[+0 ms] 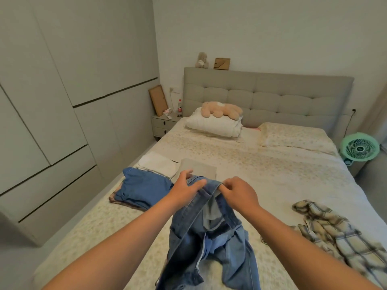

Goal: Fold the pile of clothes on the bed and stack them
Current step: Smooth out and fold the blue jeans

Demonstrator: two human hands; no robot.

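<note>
Both hands: the left hand and right hand are holding a pair of blue jeans up by the waistband, over the near middle of the bed.
Left grip: fingers are lying fairly straight across the waistband with the thumb spread — pressing or steadying more than clamping, as far as I can tell.
Right grip: fingers are curling in and pinching the waistband edge.
Jeans: the legs are hanging down in a twist and bunching on the bedspread near the bottom edge of view.
Doing the step well: my judgement is that the waistband wants pulling taut between the two hands, the legs shaking loose so they are hanging straight, then one leg laying over the other seam to seam — smoothing before each fold.
Risk: folding while the legs are twisting would likely be giving a lumpy bundle that tips a stack.
Folded already: a blue garment is lying on a pinkish one at the left edge of the bed; a white piece and a grey piece are lying just beyond, side by side.
Still to fold: a plaid shirt is lying crumpled to the right.
Containers: none are holding clothes; the bedside cabinet is showing its drawers closed, contents hidden.
</note>
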